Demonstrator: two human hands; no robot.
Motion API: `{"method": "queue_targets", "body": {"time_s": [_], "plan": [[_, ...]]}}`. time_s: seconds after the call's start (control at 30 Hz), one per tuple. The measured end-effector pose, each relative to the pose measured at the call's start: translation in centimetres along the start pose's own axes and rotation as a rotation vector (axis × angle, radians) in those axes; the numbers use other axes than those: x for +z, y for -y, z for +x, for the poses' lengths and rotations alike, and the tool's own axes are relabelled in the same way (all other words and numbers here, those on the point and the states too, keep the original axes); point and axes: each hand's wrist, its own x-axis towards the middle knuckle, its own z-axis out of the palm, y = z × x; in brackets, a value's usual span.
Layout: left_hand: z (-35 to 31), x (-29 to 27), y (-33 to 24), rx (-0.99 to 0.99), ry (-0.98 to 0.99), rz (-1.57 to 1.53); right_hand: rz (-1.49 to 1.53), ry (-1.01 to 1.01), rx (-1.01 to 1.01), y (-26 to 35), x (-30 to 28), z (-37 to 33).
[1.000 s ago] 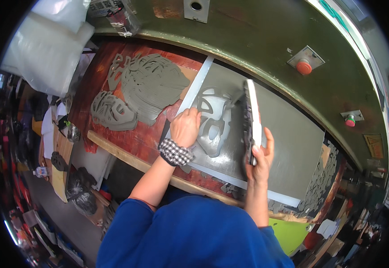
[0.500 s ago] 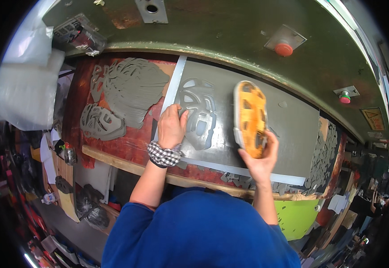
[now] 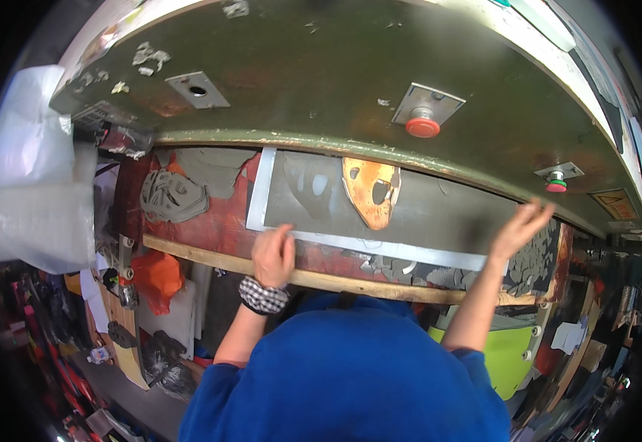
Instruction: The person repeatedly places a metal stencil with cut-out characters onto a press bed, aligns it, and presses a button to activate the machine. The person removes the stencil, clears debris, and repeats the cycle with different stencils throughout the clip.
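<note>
An orange cutting die [image 3: 375,204] with several openings lies on a grey sheet [image 3: 439,214], its far end cut off from sight by the green machine beam [image 3: 299,96]. Beside the die, to its left, cut-out openings show in the sheet. My left hand [image 3: 273,256] is at the sheet's near left corner, by the pale border strip [image 3: 260,193]; its fingers are loosely curled, with nothing visible in them. At the right end my right hand [image 3: 520,230] reaches up with spread, bare fingers, just below a green-and-red push button [image 3: 555,184].
Cut grey pieces [image 3: 174,196] are piled on the red board at left. Grey scraps [image 3: 534,258] lie at the right end. A wooden rail [image 3: 336,281] runs along the near edge. A larger red button [image 3: 422,125] sticks out from the beam. Plastic sheeting [image 3: 37,177] hangs at far left.
My right hand has let go of the cutting die, now lying on the sheet, and moved right toward the push button. My left hand has drawn back nearer. The view has shifted, showing more beam.
</note>
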Motion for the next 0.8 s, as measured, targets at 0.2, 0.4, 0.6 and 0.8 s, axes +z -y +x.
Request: {"method": "queue_targets", "body": {"time_s": [0.2,0.4,0.6,0.8], "plan": [[2.2,4.8,1.6,0.057,0.032,0.003,-0.226,-0.186,-0.258,-1.0,2.3,8.3],[6.3,6.2,2.3,0.092,0.047,0.004,-0.188,-0.159,-0.259,-2.4,2.5,7.6],[5.6,5.3,1.4,0.041,0.184,0.018,0.103,0.082,0.062,-1.9,1.5,-5.0],[2.2,4.8,0.4,0.027,0.208,0.033,-0.135,0.67,-0.193,-5.2,-1.5,-13.6]]}}
